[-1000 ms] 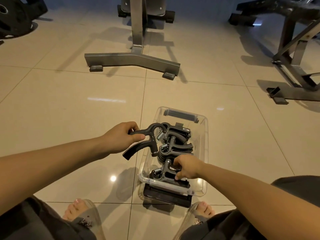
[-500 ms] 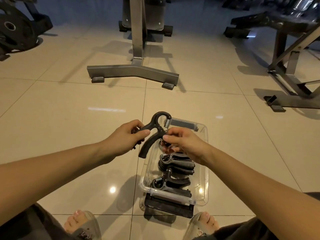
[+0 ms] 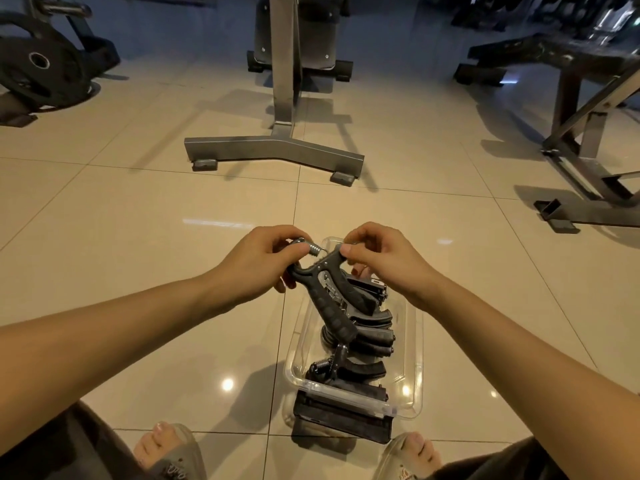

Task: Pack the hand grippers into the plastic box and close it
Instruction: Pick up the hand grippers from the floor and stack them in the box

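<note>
Floor tiles (image 3: 138, 271) carry the clear plastic box (image 3: 417, 341), open between the person's feet (image 3: 162, 445), with several packed hand grippers (image 3: 372, 339) piled inside. Over its far end hangs the held hand gripper (image 3: 330, 311), its long axis slanting from the spring top at the hands down toward the person and the box. Left hand (image 3: 256, 268) pinches the spring side and right hand (image 3: 384, 261) the other, fingers (image 3: 346, 251) of both clenched on it, equally near.

Glossy beige tiled floor (image 3: 145, 258) reflects ceiling lights. A steel machine base (image 3: 273, 152) stands at upper centre, a black weight plate (image 3: 40, 72) upper left, a bench frame (image 3: 585, 140) upper right.
</note>
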The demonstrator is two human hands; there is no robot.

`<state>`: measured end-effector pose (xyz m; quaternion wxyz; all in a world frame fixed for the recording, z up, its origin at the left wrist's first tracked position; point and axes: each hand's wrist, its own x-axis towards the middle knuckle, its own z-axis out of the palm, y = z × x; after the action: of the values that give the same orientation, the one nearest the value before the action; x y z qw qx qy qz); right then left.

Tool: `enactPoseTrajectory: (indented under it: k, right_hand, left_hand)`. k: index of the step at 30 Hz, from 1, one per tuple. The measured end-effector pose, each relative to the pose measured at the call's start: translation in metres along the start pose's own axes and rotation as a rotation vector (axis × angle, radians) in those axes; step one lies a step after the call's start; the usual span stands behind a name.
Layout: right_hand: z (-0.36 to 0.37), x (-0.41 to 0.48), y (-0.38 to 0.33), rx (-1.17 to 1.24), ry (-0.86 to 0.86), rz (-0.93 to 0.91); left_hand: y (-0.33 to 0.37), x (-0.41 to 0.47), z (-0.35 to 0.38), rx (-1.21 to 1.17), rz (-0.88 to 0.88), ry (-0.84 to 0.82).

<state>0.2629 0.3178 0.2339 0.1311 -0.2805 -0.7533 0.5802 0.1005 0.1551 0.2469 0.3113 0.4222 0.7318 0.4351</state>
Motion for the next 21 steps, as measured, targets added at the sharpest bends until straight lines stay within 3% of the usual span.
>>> enactPoseTrajectory:
  k: [2, 7, 11, 18, 21]
  right_hand:
    - [0.004, -0.003, 0.008, -0.227, 0.108, -0.043]
    - [0.014, -0.017, 0.023, -0.94, -0.002, -0.217]
    - [0.016, -0.021, 0.036, -1.019, -0.03, -0.245]
    - [0.0, -0.023, 0.074, -1.002, -0.154, -0.024]
    - [0.004, -0.025, 0.091, -1.032, -0.224, 0.058]
  left_hand:
    - [-0.007, 0.0, 0.002, -0.1, -0.109, 0.056]
    - [-0.026, 0.01, 0.006, -0.318, -0.319, -0.03]
    - [-0.037, 0.013, 0.018, -0.335, -0.4, -0.122]
    - [-0.07, 0.015, 0.028, 0.54, -0.046, -0.33]
    - [-0.086, 0.009, 0.036, 0.858, 0.068, -0.504]
